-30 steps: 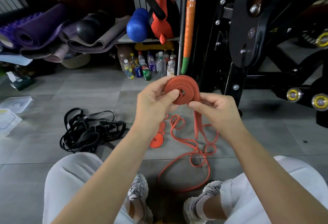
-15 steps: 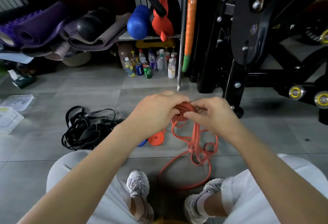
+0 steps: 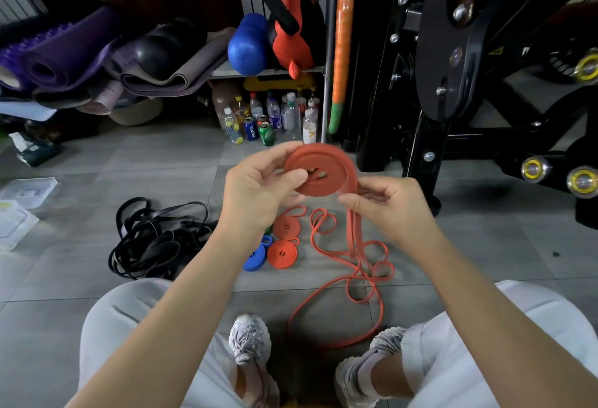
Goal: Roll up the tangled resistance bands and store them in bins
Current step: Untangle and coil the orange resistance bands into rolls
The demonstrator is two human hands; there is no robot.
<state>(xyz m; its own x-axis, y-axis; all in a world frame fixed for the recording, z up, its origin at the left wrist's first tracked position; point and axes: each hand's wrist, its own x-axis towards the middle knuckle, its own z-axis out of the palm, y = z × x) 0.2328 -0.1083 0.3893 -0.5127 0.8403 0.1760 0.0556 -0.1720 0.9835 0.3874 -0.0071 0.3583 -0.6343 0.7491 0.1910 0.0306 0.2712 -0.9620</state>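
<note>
The orange resistance band (image 3: 323,156) is found partly rolled into a flat coil, held in the air at mid-frame above the grey tiled floor (image 3: 97,165). The coil is gripped by the left hand (image 3: 259,190): the thumb is pressed on its near face beside the centre hole, and the other fingers are curled round its upper rim from behind. The unrolled tail (image 3: 353,233) is seen to leave the coil at its lower right edge, where it is pinched between the thumb and curled fingers of the right hand (image 3: 388,203). Below that pinch the tail is hung as a double strand and is spread in loose loops on the floor, the nearest loop reaching between the two shoes (image 3: 249,339).

Beneath the left hand, two fully rolled orange coils (image 3: 286,226) are laid flat on the floor, and a rolled blue band (image 3: 255,258) is set just beside the nearer one, on its left. A tangled heap of black bands (image 3: 155,242) is noted further left on the floor. Clear plastic containers (image 3: 29,190) are placed at the far left edge, well apart from the rolled bands. Along the back, bottles and cans (image 3: 268,119) are stood under a shelf (image 3: 268,71), rolled mats (image 3: 64,55) are stacked to the left, and a black machine frame (image 3: 453,51) is located on the right
</note>
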